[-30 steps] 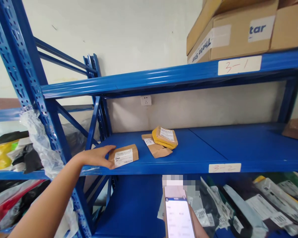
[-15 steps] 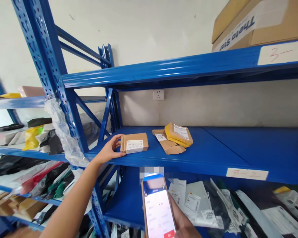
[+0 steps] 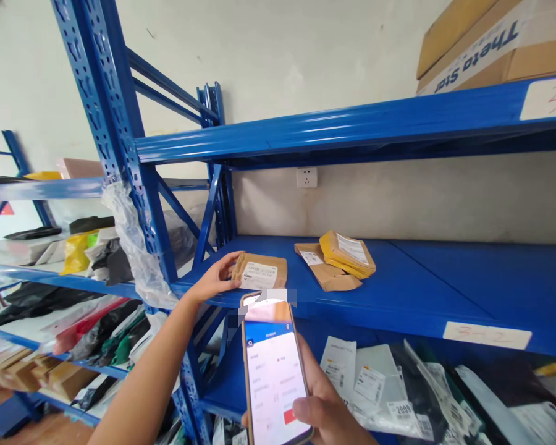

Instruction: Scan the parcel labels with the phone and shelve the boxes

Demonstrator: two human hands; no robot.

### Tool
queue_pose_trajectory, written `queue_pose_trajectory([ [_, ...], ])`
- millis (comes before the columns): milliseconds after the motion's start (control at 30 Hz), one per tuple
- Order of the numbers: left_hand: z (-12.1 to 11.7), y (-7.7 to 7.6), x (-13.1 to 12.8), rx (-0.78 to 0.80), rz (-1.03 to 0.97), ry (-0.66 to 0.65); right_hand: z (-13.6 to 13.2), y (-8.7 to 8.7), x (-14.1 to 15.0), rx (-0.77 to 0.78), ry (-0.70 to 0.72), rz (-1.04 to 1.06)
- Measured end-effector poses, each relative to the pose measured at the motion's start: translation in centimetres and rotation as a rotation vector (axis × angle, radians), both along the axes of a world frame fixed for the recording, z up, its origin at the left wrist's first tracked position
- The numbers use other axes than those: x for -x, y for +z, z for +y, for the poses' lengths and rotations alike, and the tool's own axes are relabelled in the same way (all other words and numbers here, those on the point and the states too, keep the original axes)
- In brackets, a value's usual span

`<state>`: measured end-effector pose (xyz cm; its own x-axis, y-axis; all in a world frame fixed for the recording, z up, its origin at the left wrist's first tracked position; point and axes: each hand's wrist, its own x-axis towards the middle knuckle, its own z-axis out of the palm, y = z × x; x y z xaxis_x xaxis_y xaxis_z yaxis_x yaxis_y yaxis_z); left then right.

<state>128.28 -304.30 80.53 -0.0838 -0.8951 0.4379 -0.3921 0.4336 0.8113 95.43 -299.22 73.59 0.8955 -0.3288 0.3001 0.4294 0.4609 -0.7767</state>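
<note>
Blue shelving [image 3: 435, 278] stands against a pale wall [image 3: 352, 55]; through the head view I see the cardboard parcel [image 3: 279, 267] near the shelf's front edge, at its left end. My left hand [image 3: 220, 277] is partly closed, thumb and fingers spanning the parcel's left end, seemingly to steady it with the white label [image 3: 259, 275] facing outward. My right hand [image 3: 322, 395] is wrapped round the phone [image 3: 275, 377], raised just before the parcel, I judge so its back faces that label while its screen faces me. Beside them, yellow envelopes [image 3: 336, 252] overlap a brown packet [image 3: 337, 282].
</note>
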Motion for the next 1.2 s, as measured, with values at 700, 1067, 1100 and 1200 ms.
queue_pose_trajectory([
  [700,-0.4,-0.8,-0.3,0.039,0.096,-0.032,1.3,2.0,-0.6,0.070,0.059,-0.115],
  [1067,-1.1,-1.3,-1.3,0.055,0.095,-0.071,1.4,1.9,-0.1,0.053,0.043,-0.143],
  [1100,-1.1,-1.4,-1.3,0.056,0.094,-0.072,1.4,1.9,-0.1,0.048,0.044,-0.142],
  [1200,-1.1,-1.4,-1.4,0.057,0.091,-0.065,1.6,2.0,0.0,0.043,0.038,-0.148],
])
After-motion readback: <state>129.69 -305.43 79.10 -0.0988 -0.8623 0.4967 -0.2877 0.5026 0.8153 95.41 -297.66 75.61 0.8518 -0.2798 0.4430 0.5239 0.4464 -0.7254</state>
